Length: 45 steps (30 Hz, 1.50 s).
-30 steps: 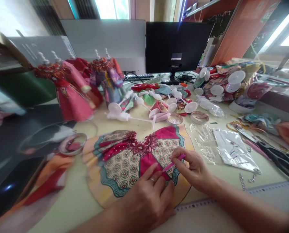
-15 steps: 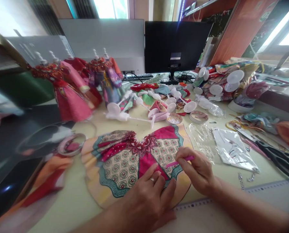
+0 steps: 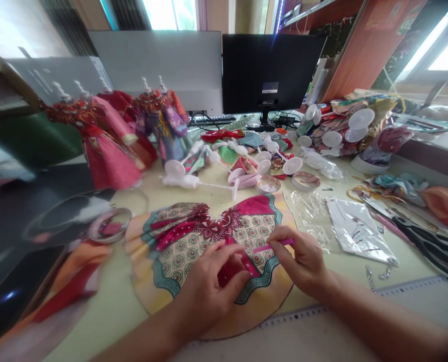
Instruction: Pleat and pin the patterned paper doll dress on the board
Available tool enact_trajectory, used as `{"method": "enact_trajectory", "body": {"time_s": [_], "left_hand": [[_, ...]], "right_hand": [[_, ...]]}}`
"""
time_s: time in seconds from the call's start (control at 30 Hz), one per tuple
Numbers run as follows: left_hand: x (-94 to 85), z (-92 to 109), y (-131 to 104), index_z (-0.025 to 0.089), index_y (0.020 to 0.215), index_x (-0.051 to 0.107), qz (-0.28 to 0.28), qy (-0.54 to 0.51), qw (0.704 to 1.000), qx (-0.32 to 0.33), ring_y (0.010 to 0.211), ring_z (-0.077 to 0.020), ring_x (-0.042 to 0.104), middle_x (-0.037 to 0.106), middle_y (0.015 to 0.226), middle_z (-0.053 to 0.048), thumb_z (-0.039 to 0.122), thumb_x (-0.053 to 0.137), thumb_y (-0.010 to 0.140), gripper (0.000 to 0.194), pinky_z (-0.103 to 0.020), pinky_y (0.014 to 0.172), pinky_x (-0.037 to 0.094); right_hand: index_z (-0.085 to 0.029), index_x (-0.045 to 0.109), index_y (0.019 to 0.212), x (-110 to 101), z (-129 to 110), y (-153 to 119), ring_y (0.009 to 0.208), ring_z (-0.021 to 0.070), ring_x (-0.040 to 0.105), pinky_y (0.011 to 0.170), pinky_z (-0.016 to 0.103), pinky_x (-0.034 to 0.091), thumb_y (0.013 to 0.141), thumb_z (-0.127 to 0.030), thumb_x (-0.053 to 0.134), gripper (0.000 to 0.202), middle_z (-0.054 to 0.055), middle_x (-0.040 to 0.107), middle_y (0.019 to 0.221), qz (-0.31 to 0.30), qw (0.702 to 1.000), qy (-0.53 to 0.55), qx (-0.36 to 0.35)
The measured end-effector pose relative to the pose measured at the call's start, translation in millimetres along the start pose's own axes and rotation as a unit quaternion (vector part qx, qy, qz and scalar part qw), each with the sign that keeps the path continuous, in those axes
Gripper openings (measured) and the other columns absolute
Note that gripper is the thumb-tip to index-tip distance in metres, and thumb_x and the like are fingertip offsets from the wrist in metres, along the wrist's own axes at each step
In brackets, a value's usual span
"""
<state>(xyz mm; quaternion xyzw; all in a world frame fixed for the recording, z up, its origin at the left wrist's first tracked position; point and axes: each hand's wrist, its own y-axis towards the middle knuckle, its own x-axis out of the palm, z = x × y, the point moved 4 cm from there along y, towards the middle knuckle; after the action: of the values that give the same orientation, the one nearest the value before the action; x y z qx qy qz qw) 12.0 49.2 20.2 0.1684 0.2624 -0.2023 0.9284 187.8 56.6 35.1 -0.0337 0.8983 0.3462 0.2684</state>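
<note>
A patterned skirt-shaped cloth (image 3: 261, 231) in crimson, cream and teal with a pale yellow border lies spread on the table. Over its lower middle is my left hand (image 3: 218, 281), its thumb and fingers curved apart with a gap between them and nothing held. To the right, my right hand (image 3: 301, 259) pinches a thin pink tool (image 3: 262, 248), whose tip points left over a cream panel. Whether the tip touches the cloth cannot be made out.
Doll dresses on stands (image 3: 111, 161) are at the back left. White stands and cloth pieces lie behind the skirt. Black scissors (image 3: 427, 244), a plastic packet (image 3: 361, 231) and a ruler (image 3: 408, 287) are at right. Tape rolls (image 3: 306, 181) sit near the middle.
My left hand has lifted from lying on the cloth, moved left and up, and curved its fingers. My right hand has shifted slightly left and up with the pink tool.
</note>
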Motion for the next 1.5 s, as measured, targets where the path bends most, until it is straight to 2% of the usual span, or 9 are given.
{"method": "enact_trajectory", "body": {"time_s": [0.1,0.2,0.4,0.57,0.73,0.83,1.0,1.2,1.5], "left_hand": [[-1.5,-7,1,0.020,0.111,0.053,-0.004,-0.101,0.989,-0.105,0.084,-0.0187,0.063,0.068,0.090,-0.007,0.030,0.053,0.084,0.029,-0.033,0.074,0.053],[-1.9,-10,2,0.019,0.111,0.052,0.001,-0.206,0.963,-0.176,0.081,-0.0171,0.065,0.069,0.091,-0.006,0.027,0.055,0.082,0.030,-0.026,0.065,0.053],[-0.9,-13,3,0.017,0.110,0.053,0.021,-0.302,0.929,-0.213,0.074,-0.0158,0.065,0.069,0.090,-0.007,0.025,0.061,0.078,0.034,-0.026,0.063,0.052],[-1.4,-15,3,0.015,0.096,0.060,0.038,-0.355,0.903,-0.238,0.076,-0.0157,0.065,0.069,0.084,-0.006,0.030,0.066,0.075,0.026,-0.024,0.064,0.052],[-0.2,-13,2,0.014,0.087,0.064,0.046,-0.356,0.900,-0.250,0.065,-0.0128,0.062,0.068,0.076,-0.004,0.034,0.065,0.075,0.024,-0.024,0.061,0.051],[3.3,-10,0,0.015,0.087,0.065,0.032,-0.358,0.900,-0.246,0.066,-0.0132,0.062,0.067,0.074,-0.003,0.035,0.063,0.077,0.023,-0.025,0.063,0.050],[8.5,-1,-1,0.017,0.094,0.068,0.001,-0.335,0.920,-0.202,0.070,-0.0122,0.059,0.066,0.076,-0.003,0.033,0.060,0.080,0.023,-0.023,0.064,0.047],[8.2,4,-1,0.022,0.097,0.069,0.001,-0.301,0.942,-0.146,0.078,-0.0125,0.059,0.067,0.085,-0.001,0.029,0.060,0.081,0.020,-0.022,0.071,0.047],[14.4,7,-5,0.024,0.107,0.065,-0.037,-0.379,0.903,-0.199,0.094,-0.0166,0.061,0.069,0.097,-0.003,0.034,0.061,0.080,0.028,-0.030,0.087,0.047]], "right_hand": [[-0.019,0.051,0.080,0,-1,1,0.056,0.0096,0.046,0.051,0.024,0.037,0.085,-0.013,0.046,0.009,-0.002,0.050,0.064,0.001,1.000,0.002,-0.006],[-0.019,0.055,0.091,2,-1,1,0.059,0.0098,0.049,0.053,0.023,0.040,0.087,-0.014,0.046,0.011,-0.001,0.052,0.067,-0.010,1.000,0.009,-0.011],[-0.020,0.055,0.103,8,1,-3,0.062,0.0111,0.051,0.055,0.024,0.043,0.088,-0.014,0.045,0.019,0.000,0.054,0.072,-0.036,0.999,0.013,-0.017],[-0.019,0.055,0.104,7,0,-3,0.063,0.0123,0.051,0.055,0.026,0.043,0.088,-0.014,0.045,0.020,0.001,0.054,0.072,-0.039,0.999,0.012,-0.027],[-0.018,0.054,0.104,9,-4,-4,0.064,0.0130,0.049,0.055,0.027,0.040,0.086,-0.011,0.046,0.021,0.003,0.053,0.075,-0.049,0.998,0.004,-0.045],[-0.018,0.054,0.104,13,-9,-5,0.064,0.0130,0.048,0.055,0.027,0.039,0.084,-0.011,0.047,0.022,0.004,0.055,0.077,-0.064,0.995,-0.011,-0.073],[-0.016,0.054,0.103,19,-19,-5,0.067,0.0142,0.049,0.058,0.028,0.041,0.082,-0.013,0.051,0.021,0.005,0.057,0.079,-0.093,0.986,-0.060,-0.128],[-0.015,0.054,0.098,20,-21,-4,0.065,0.0131,0.049,0.058,0.028,0.041,0.084,-0.012,0.048,0.015,0.005,0.057,0.075,-0.078,0.981,-0.094,-0.150],[-0.015,0.055,0.091,18,-24,-3,0.058,0.0120,0.046,0.054,0.026,0.040,0.084,-0.010,0.045,0.013,0.002,0.054,0.065,-0.059,0.968,-0.148,-0.194]]}}
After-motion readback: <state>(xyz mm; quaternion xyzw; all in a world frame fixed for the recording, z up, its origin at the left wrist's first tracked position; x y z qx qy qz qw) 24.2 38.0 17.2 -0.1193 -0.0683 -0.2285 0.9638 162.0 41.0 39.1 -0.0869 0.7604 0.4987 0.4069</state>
